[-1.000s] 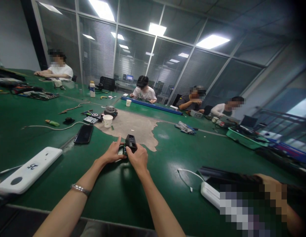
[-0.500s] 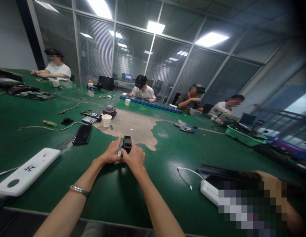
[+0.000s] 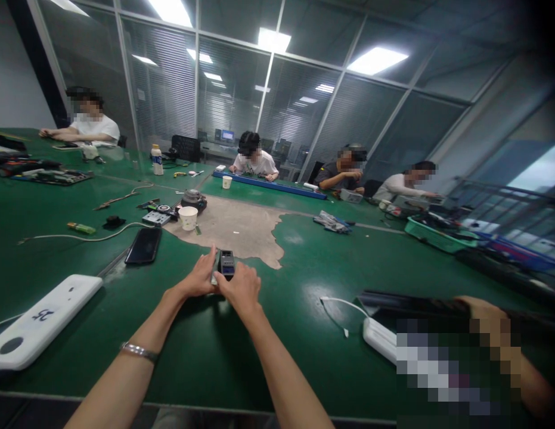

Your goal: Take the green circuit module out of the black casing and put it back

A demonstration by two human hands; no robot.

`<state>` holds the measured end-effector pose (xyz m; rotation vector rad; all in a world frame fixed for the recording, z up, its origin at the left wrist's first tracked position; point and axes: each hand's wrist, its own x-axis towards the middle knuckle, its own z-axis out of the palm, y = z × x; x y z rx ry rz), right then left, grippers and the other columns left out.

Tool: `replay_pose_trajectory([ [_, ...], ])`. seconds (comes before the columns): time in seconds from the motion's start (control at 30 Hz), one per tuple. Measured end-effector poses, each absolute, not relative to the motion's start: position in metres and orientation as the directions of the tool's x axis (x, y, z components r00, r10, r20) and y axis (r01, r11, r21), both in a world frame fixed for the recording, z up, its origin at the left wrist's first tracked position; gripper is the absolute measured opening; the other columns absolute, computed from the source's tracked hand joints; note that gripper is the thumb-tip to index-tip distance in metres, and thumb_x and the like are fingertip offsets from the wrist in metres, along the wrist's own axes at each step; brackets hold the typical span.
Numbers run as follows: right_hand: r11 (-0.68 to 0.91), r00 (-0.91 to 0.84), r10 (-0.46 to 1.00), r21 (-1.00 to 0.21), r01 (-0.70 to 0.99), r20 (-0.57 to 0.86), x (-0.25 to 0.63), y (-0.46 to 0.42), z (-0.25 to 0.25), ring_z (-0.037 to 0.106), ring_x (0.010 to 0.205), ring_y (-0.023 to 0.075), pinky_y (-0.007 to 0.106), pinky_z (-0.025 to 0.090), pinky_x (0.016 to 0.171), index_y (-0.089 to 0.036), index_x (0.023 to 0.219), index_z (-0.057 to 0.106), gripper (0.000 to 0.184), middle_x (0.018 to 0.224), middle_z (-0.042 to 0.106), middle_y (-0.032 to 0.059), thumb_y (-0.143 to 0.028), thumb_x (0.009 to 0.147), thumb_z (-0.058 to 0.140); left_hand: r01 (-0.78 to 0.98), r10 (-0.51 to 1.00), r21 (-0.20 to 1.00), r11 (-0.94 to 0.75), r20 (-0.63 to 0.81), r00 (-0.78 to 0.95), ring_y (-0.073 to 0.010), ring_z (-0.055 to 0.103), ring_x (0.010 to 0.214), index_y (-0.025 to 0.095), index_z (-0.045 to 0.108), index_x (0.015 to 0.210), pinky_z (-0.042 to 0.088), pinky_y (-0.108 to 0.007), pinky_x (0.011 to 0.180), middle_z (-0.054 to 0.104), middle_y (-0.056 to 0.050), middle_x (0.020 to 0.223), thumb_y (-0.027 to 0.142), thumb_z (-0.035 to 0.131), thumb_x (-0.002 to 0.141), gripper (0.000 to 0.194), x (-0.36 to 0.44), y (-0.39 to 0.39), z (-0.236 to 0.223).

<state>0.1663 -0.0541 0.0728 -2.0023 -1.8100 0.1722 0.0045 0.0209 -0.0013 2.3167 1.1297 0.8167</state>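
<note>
A small black box-shaped device (image 3: 226,261) with square openings in its upper end stands between my hands, a little above the green table (image 3: 170,333). My right hand (image 3: 241,287) is closed on its right and near side, thumb across the front. My left hand (image 3: 200,276) grips it from the left with one finger pointing up along its side. A thin pale piece (image 3: 213,276) shows between my left hand and the device; what it is I cannot tell. The underside of the device and several fingertips are hidden.
A black phone (image 3: 143,245), a white power bank-like case (image 3: 45,319) and a paper cup (image 3: 188,218) lie to the left. Gloves (image 3: 331,221) and a green basket (image 3: 438,236) are at right. A co-worker's hand (image 3: 487,316) is close at right; several people sit opposite.
The device has tilted slightly in my hands, so more of its end face with the openings shows. The whole view has shifted a little; both hands keep their hold.
</note>
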Motion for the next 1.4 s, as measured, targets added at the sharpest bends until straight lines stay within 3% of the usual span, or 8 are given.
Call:
replay_pose_trajectory([
  [0.13, -0.051, 0.175, 0.955, -0.446, 0.894, 0.241, 0.163, -0.051, 0.074, 0.066, 0.103, 0.0309, 0.038, 0.046, 0.088, -0.016, 0.101, 0.072, 0.036, 0.104, 0.074, 0.0156, -0.048, 0.087, 0.066, 0.547, 0.803, 0.597, -0.587, 0.346, 0.485, -0.0454, 0.039, 0.141, 0.014, -0.025, 0.157, 0.024, -0.064, 0.117, 0.039, -0.026, 0.154, 0.04, 0.078, 0.07, 0.137, 0.006, 0.02, -0.001],
  [0.33, 0.003, 0.233, 0.903, -0.549, 0.836, 0.36, 0.184, -0.046, 0.091, 0.067, 0.095, 0.0255, 0.03, 0.045, 0.081, -0.02, 0.104, 0.072, 0.034, 0.1, 0.075, 0.0093, -0.049, 0.092, 0.06, 0.539, 0.823, 0.633, -0.556, 0.328, 0.463, -0.0419, 0.045, 0.136, 0.015, -0.013, 0.161, 0.034, -0.058, 0.113, 0.046, -0.023, 0.151, 0.051, 0.083, 0.07, 0.137, 0.006, 0.016, 0.0],
  [0.47, -0.039, 0.307, 0.857, -0.541, 0.84, 0.414, 0.223, -0.049, 0.088, 0.067, 0.096, 0.0248, 0.029, 0.044, 0.082, -0.02, 0.106, 0.071, 0.031, 0.101, 0.074, 0.0078, -0.044, 0.092, 0.059, 0.521, 0.827, 0.653, -0.549, 0.337, 0.45, -0.0409, 0.046, 0.135, 0.014, -0.01, 0.162, 0.034, -0.058, 0.113, 0.049, -0.023, 0.149, 0.051, 0.079, 0.076, 0.129, 0.007, 0.016, 0.001],
  [0.73, -0.184, 0.354, 0.865, -0.433, 0.882, 0.354, 0.256, -0.065, 0.051, 0.065, 0.096, 0.0281, 0.033, 0.042, 0.083, -0.018, 0.106, 0.07, 0.032, 0.101, 0.073, 0.012, -0.045, 0.091, 0.062, 0.505, 0.829, 0.672, -0.542, 0.328, 0.453, -0.0403, 0.042, 0.139, 0.014, -0.014, 0.161, 0.029, -0.057, 0.116, 0.049, -0.021, 0.148, 0.05, 0.075, 0.079, 0.126, 0.007, 0.018, -0.002],
  [1.0, -0.217, 0.359, 0.867, -0.385, 0.897, 0.346, 0.253, -0.076, 0.044, 0.059, 0.107, 0.0338, 0.038, 0.043, 0.084, -0.016, 0.116, 0.065, 0.056, 0.109, 0.069, 0.0162, -0.062, 0.084, 0.069, 0.499, 0.829, 0.678, -0.539, 0.323, 0.456, -0.0404, 0.044, 0.138, 0.016, -0.019, 0.16, 0.03, -0.06, 0.115, 0.05, -0.022, 0.149, 0.047, 0.074, 0.081, 0.125, 0.007, 0.016, 0.001],
  [1.23, -0.186, 0.351, 0.875, -0.439, 0.879, 0.334, 0.255, -0.074, 0.044, 0.061, 0.102, 0.0298, 0.035, 0.042, 0.086, -0.017, 0.108, 0.069, 0.032, 0.103, 0.071, 0.013, -0.043, 0.089, 0.067, 0.533, 0.819, 0.638, -0.555, 0.309, 0.483, -0.0438, 0.035, 0.144, 0.015, -0.021, 0.159, 0.026, -0.064, 0.115, 0.048, -0.022, 0.153, 0.048, 0.072, 0.083, 0.125, 0.007, 0.017, 0.0],
  [1.4, -0.039, 0.3, 0.866, -0.544, 0.838, 0.4, 0.242, -0.072, 0.06, 0.063, 0.098, 0.0264, 0.033, 0.043, 0.087, -0.018, 0.105, 0.071, 0.028, 0.101, 0.072, 0.0101, -0.041, 0.09, 0.067, 0.542, 0.825, 0.642, -0.542, 0.283, 0.489, -0.0409, 0.032, 0.147, 0.013, -0.02, 0.159, 0.023, -0.06, 0.119, 0.046, -0.022, 0.155, 0.05, 0.071, 0.084, 0.124, 0.007, 0.017, 0.002],
])
